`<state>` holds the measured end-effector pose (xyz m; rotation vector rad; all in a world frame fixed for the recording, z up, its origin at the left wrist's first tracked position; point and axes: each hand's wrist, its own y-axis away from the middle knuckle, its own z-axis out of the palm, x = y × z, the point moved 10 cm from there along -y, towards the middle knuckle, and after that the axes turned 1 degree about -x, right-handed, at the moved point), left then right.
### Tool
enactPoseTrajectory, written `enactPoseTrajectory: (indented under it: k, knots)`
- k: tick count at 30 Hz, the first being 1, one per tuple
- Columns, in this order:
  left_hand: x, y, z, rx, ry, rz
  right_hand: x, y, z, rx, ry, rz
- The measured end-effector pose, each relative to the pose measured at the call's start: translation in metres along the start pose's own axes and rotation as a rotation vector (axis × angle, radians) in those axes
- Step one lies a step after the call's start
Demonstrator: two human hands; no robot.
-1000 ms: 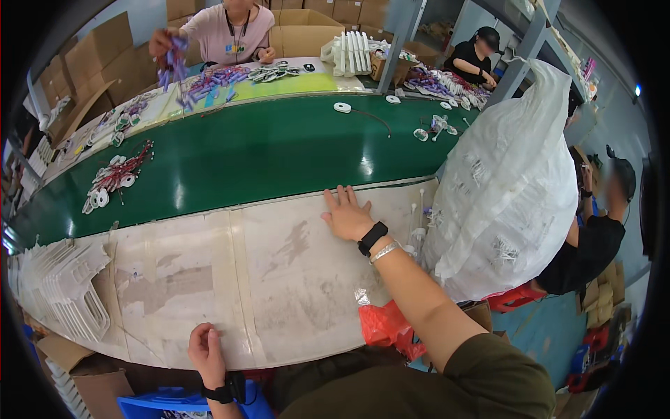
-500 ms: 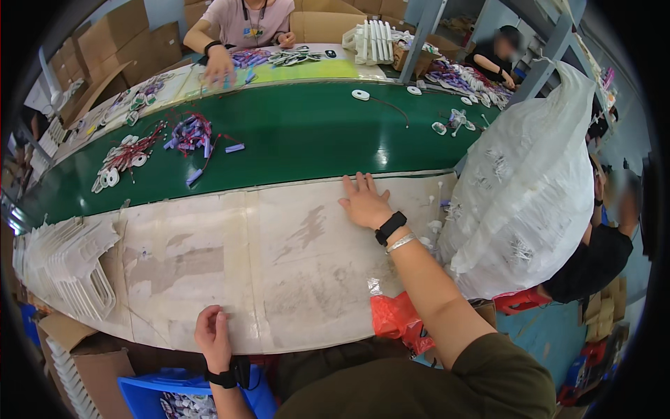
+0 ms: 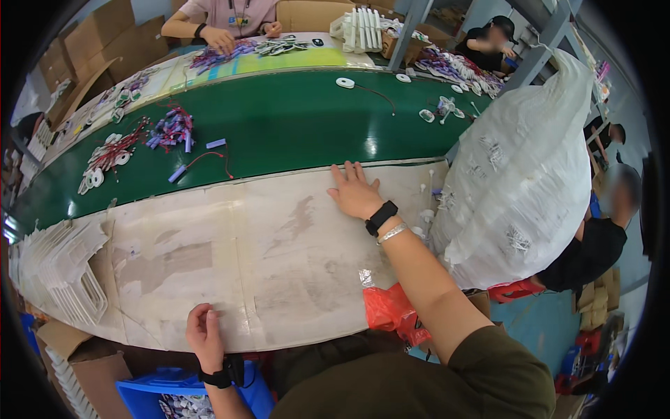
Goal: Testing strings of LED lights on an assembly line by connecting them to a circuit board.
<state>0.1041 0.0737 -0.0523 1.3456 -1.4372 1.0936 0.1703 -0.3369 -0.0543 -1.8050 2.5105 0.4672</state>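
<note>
My right hand (image 3: 357, 194) lies flat with fingers spread on the worn whitish tabletop (image 3: 279, 265), its fingertips at the far edge beside the green conveyor belt (image 3: 293, 126). It holds nothing. My left hand (image 3: 204, 336) rests at the table's front edge, palm turned inward and fingers loosely curled, with the thumb apart from them. Nothing shows in it. On the belt lie a heap of purple cylinders with red wires (image 3: 171, 129), two loose purple cylinders, and a cluster of white discs with red wires (image 3: 105, 164). A single wired white disc (image 3: 345, 82) lies farther right.
Stacked white plastic frames (image 3: 66, 269) stand at the table's left end. A big white plastic bag (image 3: 516, 181) bulges at the right, by a red plastic bag (image 3: 392, 313). Below sits a blue bin (image 3: 157, 384). Across the belt, a person in pink (image 3: 234, 21) handles parts.
The whole view has shifted slightly, so most things sit farther left. The person across the belt has drawn one hand back from the belt to the purple pile. My hands keep their poses.
</note>
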Motion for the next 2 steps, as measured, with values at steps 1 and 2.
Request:
enactPoseTrajectory:
  k: [1, 2]
  knots:
    - [-0.0008, -0.0001, 0.0011, -0.01, -0.005, -0.022, 0.0015, 0.0, 0.0003, 0.005, 0.003, -0.002]
    - [-0.002, -0.0003, 0.0011, -0.022, -0.015, -0.027, 0.002, -0.0006, 0.0017, 0.009, 0.005, -0.01]
